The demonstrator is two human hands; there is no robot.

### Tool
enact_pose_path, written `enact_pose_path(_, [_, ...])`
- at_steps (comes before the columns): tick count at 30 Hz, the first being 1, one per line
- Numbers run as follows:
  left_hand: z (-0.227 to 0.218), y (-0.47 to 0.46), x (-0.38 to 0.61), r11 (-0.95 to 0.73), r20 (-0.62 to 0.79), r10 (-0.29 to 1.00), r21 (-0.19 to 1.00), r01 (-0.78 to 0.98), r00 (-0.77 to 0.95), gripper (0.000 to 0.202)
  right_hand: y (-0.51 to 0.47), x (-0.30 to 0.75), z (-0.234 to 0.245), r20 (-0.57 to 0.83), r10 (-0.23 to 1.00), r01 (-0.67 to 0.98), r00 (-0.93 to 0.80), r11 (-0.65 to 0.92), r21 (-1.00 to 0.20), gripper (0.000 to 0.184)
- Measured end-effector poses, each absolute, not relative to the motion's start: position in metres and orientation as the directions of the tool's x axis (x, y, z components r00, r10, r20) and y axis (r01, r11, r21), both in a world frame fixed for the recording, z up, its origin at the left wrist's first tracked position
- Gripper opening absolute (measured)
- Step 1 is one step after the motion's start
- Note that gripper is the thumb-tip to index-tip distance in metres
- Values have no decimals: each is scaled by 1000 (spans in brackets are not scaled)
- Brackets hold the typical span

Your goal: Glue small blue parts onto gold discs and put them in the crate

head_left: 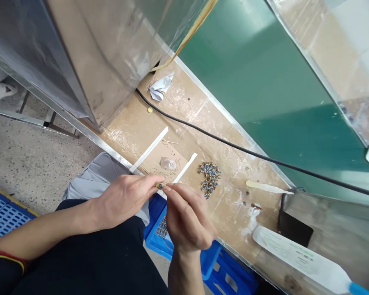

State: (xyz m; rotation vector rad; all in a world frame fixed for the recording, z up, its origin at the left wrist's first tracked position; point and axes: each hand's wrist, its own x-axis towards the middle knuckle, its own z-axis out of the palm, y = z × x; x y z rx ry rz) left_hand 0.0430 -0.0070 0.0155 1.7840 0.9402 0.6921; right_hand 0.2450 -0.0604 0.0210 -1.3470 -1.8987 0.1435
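Observation:
A small gold and blue piece (160,186) is pinched between the fingertips of both hands, over the table's front edge. My left hand (127,200) grips it from the left with thumb and forefinger. My right hand (189,217) closes on it from the right, its other fingers curled in. Fingertips hide much of the piece. Just beyond lies a clear plastic dish (168,163) with tiny bits scattered around it, between two white strips. A pile of similar gold and blue pieces (210,177) rests to the right. More pieces show in a blue crate (160,241) below, partly behind my right hand.
A black cable (203,127) crosses the cardboard-covered tabletop (181,104). Crumpled paper (160,87) lies at the back. To the right are a pale pointed tool (267,187) and a white bottle (301,258) with a blue cap. A large plastic-wrapped box (107,53) stands left.

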Motion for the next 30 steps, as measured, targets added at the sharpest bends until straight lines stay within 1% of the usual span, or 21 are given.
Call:
enact_pose_path(5, [18, -10, 43, -314, 88, 824, 894, 321, 560, 27, -67, 245, 19, 527, 834, 773, -162, 439, -458, 50])
enact_pose_path(11, [22, -10, 44, -294, 28, 819, 878, 378, 573, 26, -69, 244, 14, 548, 822, 798, -156, 432, -420, 48])
enact_pose_path(15, [21, -10, 45, -320, 78, 825, 881, 349, 560, 27, -68, 243, 13, 562, 811, 803, -164, 440, -401, 49])
enact_pose_path(21, [24, -11, 47, -276, 79, 844, 912, 303, 531, 23, -72, 240, 13, 670, 728, 808, -148, 480, -342, 58])
enact_pose_path(24, [25, -11, 47, -284, 105, 848, 917, 280, 519, 20, -76, 240, 13, 692, 707, 799, -143, 496, -341, 59])
enact_pose_path(30, [22, -12, 48, -304, 153, 862, 919, 251, 484, 17, -80, 238, 13, 677, 719, 772, -156, 516, -371, 59])
